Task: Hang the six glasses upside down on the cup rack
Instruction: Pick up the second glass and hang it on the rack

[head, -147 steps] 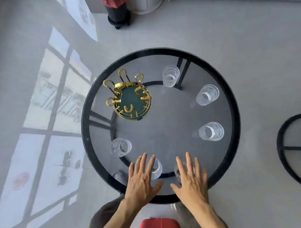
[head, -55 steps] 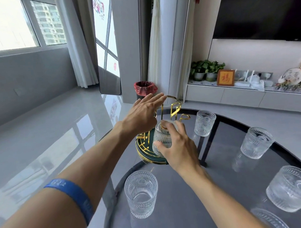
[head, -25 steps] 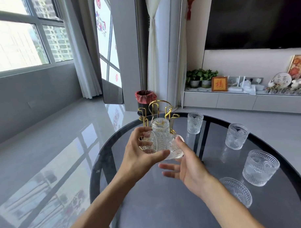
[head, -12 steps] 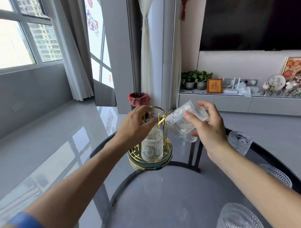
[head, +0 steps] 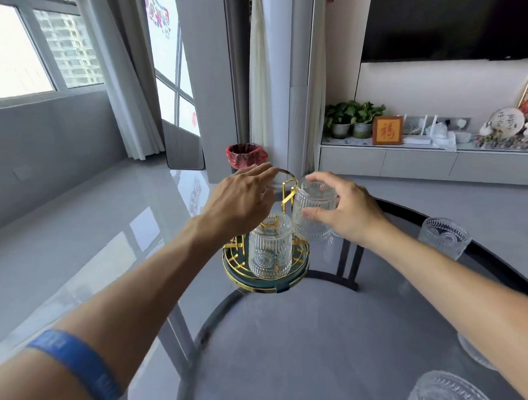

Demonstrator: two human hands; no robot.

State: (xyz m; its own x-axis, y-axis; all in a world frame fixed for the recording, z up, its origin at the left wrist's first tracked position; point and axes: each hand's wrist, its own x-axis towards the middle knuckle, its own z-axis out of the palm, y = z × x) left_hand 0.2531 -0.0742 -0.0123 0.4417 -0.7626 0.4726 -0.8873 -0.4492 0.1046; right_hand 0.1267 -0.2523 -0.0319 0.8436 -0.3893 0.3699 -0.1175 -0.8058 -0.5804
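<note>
The gold wire cup rack (head: 267, 279) with a dark green base stands at the far left of the round glass table (head: 321, 332). One ribbed clear glass (head: 270, 247) hangs upside down on its near side. My right hand (head: 344, 210) grips a second glass (head: 312, 210), bottom up, over a gold prong on the rack's right side. My left hand (head: 241, 197) rests on the rack's top ring; its fingertips are partly hidden. Another upright glass (head: 445, 237) stands to the right, and two more glasses show at the lower right edge (head: 443, 389).
A red-lined waste bin (head: 245, 155) stands on the floor behind the rack. A low white cabinet (head: 420, 161) with potted plants and ornaments runs along the right wall under a dark screen. The table's black frame shows through the glass top.
My right hand has turned its glass bottom up and brought it down and left onto the rack's right side. My left hand stayed on the rack's top ring.
</note>
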